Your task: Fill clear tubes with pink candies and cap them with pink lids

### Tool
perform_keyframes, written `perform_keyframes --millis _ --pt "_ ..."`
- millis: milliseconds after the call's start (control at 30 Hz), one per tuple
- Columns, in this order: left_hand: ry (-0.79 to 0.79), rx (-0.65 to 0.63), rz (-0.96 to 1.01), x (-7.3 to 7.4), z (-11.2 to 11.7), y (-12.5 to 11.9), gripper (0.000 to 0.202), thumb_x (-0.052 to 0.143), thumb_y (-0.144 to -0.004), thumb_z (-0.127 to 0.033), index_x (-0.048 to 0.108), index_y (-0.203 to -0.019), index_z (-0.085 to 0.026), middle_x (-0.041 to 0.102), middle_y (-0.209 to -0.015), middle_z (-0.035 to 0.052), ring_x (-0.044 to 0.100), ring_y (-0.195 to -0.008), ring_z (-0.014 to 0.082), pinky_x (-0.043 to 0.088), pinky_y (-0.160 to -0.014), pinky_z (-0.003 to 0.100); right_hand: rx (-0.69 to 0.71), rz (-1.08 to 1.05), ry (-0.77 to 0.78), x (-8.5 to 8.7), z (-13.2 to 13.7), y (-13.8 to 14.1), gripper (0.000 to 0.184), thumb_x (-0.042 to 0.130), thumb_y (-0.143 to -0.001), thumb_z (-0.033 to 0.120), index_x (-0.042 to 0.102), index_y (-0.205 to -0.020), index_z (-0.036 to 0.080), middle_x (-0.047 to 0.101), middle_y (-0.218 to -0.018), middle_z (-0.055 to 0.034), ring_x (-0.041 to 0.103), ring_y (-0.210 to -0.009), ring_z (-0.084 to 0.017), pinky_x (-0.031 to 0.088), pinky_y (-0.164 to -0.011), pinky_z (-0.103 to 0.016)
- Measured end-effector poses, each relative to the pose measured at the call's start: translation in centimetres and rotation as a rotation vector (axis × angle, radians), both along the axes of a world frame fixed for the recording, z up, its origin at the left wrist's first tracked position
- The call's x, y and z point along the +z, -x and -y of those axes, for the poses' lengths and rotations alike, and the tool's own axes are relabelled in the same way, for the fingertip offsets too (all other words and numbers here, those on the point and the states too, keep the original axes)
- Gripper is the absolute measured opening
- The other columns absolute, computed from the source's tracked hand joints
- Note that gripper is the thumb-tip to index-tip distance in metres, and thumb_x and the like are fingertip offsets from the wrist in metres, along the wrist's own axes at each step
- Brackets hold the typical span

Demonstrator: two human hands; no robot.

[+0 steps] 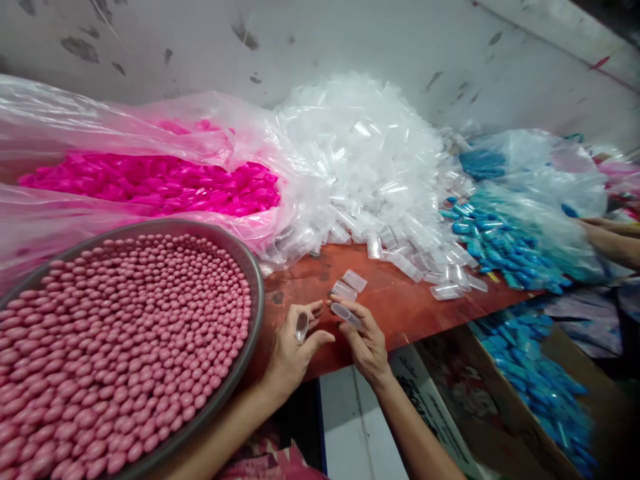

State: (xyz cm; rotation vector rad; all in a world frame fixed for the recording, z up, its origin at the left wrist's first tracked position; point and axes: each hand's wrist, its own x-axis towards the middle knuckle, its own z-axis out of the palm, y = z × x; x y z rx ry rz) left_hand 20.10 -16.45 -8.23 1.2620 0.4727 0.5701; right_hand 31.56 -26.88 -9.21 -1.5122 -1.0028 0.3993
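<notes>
My left hand [295,343] is closed round a clear plastic tube [301,327], its oval open end facing up. Facing it, my right hand [365,340] grips another clear oval tube [346,313] between thumb and fingers. The two hands are close together but apart, above the front edge of the red table [285,287]. Just beyond my right fingers, two loose clear tubes [350,285] lie on the tabletop. To the left of my left hand is a large round grey basin [257,287] full of pink oval balls [125,333].
A tall heap of clear tubes [370,147] rests against the wall. Left of it, an open plastic bag holds bright pink pieces [165,183]. Blue pieces [505,240] lie at right, near another person's hand [610,233]. A cardboard box of blue pieces [540,380] stands below.
</notes>
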Motion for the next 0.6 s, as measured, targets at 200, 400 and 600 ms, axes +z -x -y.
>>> perform_keyframes --millis 200,400,600 --pt "0.146 -0.047 0.089 0.5 0.5 0.1 0.028 0.067 -0.074 -0.025 0.04 -0.082 -0.021 0.06 -0.121 0.0116 0.057 -0.111 0.0215 0.045 -0.095 0.042 -0.051 0.044 0.027 0.2 -0.2 1.0 0.031 0.047 -0.089 0.024 0.049 -0.12 0.024 0.055 -0.122 -0.0078 0.052 -0.112 -0.02 0.042 -0.095 -0.036" --pt "-0.767 -0.048 -0.021 -0.3 -1.1 1.3 0.032 0.069 -0.072 -0.033 0.044 -0.087 -0.02 0.053 -0.128 0.0164 0.05 -0.118 0.027 0.041 -0.098 0.047 0.142 0.029 0.461 2.7 0.2 0.4 0.024 0.053 -0.084 0.031 0.056 -0.105 0.019 0.063 -0.083 -0.0022 0.06 -0.07 -0.014 0.048 -0.064 -0.024" --pt "-1.288 -0.358 -0.018 -0.8 -1.3 1.8 0.007 0.043 -0.088 -0.016 0.048 -0.093 -0.017 0.065 -0.1 0.0097 0.063 -0.095 0.0198 0.051 -0.083 0.032 0.418 -0.197 0.701 4.3 1.0 0.4 0.023 0.054 -0.083 0.032 0.053 -0.1 0.017 0.057 -0.063 0.0034 0.052 -0.051 -0.009 0.04 -0.047 -0.018"
